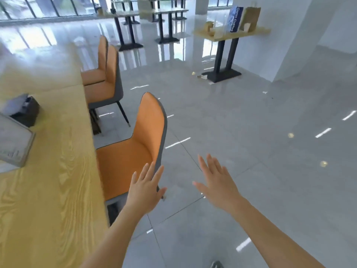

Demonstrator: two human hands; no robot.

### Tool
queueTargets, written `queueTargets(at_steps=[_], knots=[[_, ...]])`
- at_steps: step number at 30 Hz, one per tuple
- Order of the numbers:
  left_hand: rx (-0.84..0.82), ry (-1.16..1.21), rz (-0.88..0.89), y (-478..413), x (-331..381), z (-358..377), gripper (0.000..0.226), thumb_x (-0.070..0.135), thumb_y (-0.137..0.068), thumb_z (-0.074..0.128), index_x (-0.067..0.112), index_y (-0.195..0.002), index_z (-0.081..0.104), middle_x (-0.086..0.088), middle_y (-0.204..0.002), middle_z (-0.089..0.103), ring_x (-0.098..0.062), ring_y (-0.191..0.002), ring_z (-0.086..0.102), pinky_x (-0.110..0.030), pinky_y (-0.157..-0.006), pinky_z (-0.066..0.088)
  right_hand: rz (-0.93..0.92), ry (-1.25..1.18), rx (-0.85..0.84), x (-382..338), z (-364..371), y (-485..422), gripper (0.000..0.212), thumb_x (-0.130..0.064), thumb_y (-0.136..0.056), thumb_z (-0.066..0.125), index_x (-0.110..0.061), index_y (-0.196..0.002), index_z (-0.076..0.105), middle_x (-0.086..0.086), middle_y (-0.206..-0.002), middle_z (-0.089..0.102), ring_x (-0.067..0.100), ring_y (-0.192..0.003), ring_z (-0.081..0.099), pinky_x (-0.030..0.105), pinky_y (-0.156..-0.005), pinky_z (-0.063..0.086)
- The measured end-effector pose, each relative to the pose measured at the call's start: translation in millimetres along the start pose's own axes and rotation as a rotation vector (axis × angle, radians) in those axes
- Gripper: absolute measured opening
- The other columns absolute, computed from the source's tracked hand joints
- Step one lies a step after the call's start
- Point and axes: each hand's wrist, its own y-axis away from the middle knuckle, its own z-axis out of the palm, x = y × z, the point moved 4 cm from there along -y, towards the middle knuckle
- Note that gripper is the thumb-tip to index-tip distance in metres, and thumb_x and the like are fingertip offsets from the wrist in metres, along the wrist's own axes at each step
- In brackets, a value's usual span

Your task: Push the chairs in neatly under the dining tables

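Nearest orange chair (133,149) at long wooden dining table (52,190), seat partly under edge, backrest angled out. Likely rigid shell, light, slides easily on glossy tile floor (251,151); push at backrest rim. Left hand (144,188) flat, fingers spread, possibly touching backrest edge. Right hand (216,180) splayed, empty, beside chair.

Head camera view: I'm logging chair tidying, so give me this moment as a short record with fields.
table: long wooden table along the left side
nearest chair: orange chair, seat partly under the table edge, back facing the aisle
farther chairs: two orange chairs beyond it at the same table
left hand: open left hand, fingers spread, at the nearest chair's back edge; contact unclear
right hand: open right hand over bare floor, holding nothing
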Motion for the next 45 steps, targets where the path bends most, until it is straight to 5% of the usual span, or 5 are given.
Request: queueTargets(at_steps=[10, 24, 36, 45], knots=[[0.111, 0.125, -0.345, -133, 33, -30, 0.066, 0.055, -0.094, 0.025, 0.032, -0.146, -0.009, 0.001, -0.159, -0.01, -0.021, -0.146, -0.011, -0.045, -0.118, 0.001, -0.36, 0.071, -0.063, 67, -76, -189, 0.073, -0.046, -0.096, 0.035, -0.024, -0.146, -0.014, 0.006, -0.157, -0.016, 0.025, -0.146, -0.009, 0.041, -0.117, 0.002], [0.227, 0.259, -0.699, -364, -54, -78, 0.063, 0.055, -0.094, 0.022, 0.031, -0.147, -0.004, 0.002, -0.16, -0.005, -0.02, -0.147, -0.006, -0.045, -0.118, 0.005, -0.72, 0.19, -0.176, 30, -119, -477, 0.074, -0.047, -0.096, 0.033, -0.025, -0.144, -0.018, 0.003, -0.157, -0.019, 0.021, -0.145, -0.013, 0.039, -0.118, -0.002], [0.21, 0.373, -1.265, -398, -67, -68, 0.072, 0.067, -0.083, 0.009, 0.035, -0.146, -0.004, 0.005, -0.159, -0.008, -0.019, -0.146, -0.01, -0.043, -0.118, -0.002, -1.313, 0.283, -0.412, -51, -95, -604, 0.071, -0.05, -0.096, 0.03, -0.025, -0.145, -0.015, 0.005, -0.158, -0.014, 0.023, -0.146, -0.009, 0.04, -0.118, 0.003], [0.216, 0.587, -1.736, -438, -19, -72, 0.077, 0.064, -0.087, 0.035, 0.033, -0.147, -0.002, 0.003, -0.159, -0.005, -0.02, -0.147, -0.006, -0.047, -0.118, 0.003, -1.66, 0.475, -0.582, -67, -99, -665, 0.075, -0.048, -0.096, 0.034, -0.026, -0.145, -0.017, 0.003, -0.157, -0.018, 0.022, -0.145, -0.014, 0.039, -0.118, -0.002]])
